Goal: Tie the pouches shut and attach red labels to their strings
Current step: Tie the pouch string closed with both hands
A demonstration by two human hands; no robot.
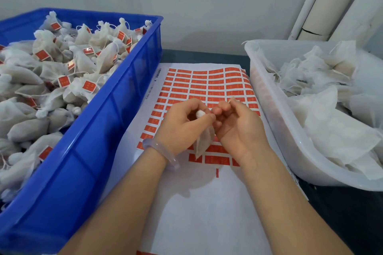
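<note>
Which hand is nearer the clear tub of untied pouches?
Right. The right hand, pinching the string, sits between the held pouch and the clear tub's near wall; the left hand grips the pouch top, farther from it, toward the blue crate.

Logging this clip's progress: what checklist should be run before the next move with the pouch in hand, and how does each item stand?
1. Left hand grips pouch at its neck: ok.
2. Neck gathered shut: ok.
3. Knot tied: cannot tell.
4. What the right hand pinches: cannot tell.
5. Pouch labelled: not ok, none visible.
6. Label sheet has labels left: ok.
</note>
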